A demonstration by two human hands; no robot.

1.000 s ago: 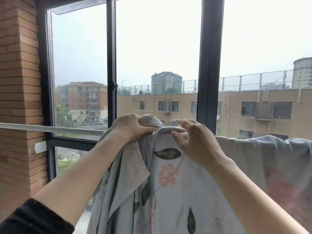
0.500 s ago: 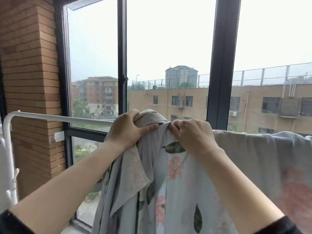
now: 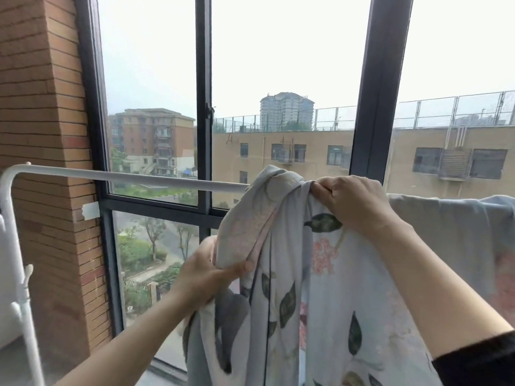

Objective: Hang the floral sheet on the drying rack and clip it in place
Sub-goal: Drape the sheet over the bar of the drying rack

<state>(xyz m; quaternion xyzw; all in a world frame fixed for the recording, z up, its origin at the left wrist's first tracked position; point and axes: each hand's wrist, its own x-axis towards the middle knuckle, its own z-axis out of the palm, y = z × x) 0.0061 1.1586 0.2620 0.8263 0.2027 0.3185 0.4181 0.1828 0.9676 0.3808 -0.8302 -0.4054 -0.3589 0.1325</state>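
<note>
The floral sheet [image 3: 328, 296], pale blue-grey with dark leaves and pink flowers, hangs over the white drying rack bar [image 3: 156, 178] from the middle to the right edge. Its left end is bunched at the top of the bar. My right hand [image 3: 354, 201] pinches the sheet's top fold at bar height. Lower and to the left, my left hand [image 3: 209, 274] grips a hanging fold of the sheet. No clip is in view.
The bare part of the rack bar runs left and bends down into a white upright [image 3: 11, 246]. A brick pillar [image 3: 47, 162] stands at the left. Dark window frames [image 3: 204, 107] and glass lie close behind the rack.
My left hand has dropped from the bunched top down to a lower fold of the sheet. My right hand stays at the top. The view has shifted, showing more of the bare bar.
</note>
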